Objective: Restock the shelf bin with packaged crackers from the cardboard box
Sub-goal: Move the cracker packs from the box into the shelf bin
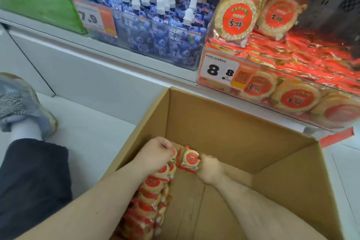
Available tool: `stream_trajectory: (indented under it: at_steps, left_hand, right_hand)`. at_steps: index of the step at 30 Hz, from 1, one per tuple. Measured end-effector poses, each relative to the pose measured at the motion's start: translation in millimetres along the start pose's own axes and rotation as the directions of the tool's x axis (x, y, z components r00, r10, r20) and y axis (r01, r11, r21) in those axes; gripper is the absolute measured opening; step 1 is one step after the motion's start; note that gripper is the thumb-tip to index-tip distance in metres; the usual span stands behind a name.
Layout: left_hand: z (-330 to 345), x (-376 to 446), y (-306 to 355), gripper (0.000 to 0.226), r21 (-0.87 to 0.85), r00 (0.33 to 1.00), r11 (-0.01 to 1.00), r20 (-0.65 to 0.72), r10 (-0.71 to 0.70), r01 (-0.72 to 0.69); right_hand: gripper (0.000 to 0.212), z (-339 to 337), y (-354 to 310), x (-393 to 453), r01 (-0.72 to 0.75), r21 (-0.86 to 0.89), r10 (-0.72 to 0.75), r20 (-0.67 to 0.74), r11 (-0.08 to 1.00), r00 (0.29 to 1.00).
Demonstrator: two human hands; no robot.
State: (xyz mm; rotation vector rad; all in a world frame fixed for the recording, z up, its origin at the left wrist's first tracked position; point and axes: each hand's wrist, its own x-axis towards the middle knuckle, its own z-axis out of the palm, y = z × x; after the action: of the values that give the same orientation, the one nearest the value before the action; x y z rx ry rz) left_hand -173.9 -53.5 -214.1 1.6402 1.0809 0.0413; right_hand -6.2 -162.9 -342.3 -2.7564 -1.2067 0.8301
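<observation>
Deep in the cardboard box, a row of cracker packs is gripped at its far end by the curled left hand. One round, red-labelled cracker pack is pinched just beside it by the right hand. Up and to the right, beyond the box, the shelf bin is seen already well filled.

left grip curled, right grip curled
</observation>
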Motion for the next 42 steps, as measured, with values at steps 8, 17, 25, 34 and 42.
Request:
stream_trajectory:
  at_steps: [8, 17, 25, 34, 42]
  left_hand:
    - [13, 12, -13, 0.011, -0.07, 0.966, 0.964, -0.007, -0.259, 0.258]
    - [18, 15, -21, 0.014, -0.075, 0.936, 0.934, -0.012, -0.351, 0.349]
    - [12, 10, -19, 0.032, -0.211, 0.961, 0.945, -0.069, -0.269, 0.25]
    - [11, 19, -32, 0.061, -0.009, 0.97, 0.991, -0.204, -0.134, 0.135]
    - [12, 24, -36, 0.065, 0.048, 0.974, 0.988, -0.183, -0.135, 0.146]
  right_hand:
    - [0.111, 62, -15, 54, -0.059, -0.146, 0.084, 0.178, 0.988, 0.98]
    - [0.081, 48, 0, 22, 0.05, 0.107, -0.044, -0.057, 0.993, 0.997]
    - [0.12, -7, -66, -22, 0.595, 0.152, -0.587, -0.097, 0.789, 0.804]
    - [0.068, 38, -80, 24, -0.391, 0.744, 0.197, 0.34, 0.542, 0.92]
    - [0.05, 81, -75, 30, -0.47, 0.754, 0.311, 0.359, 0.459, 0.88]
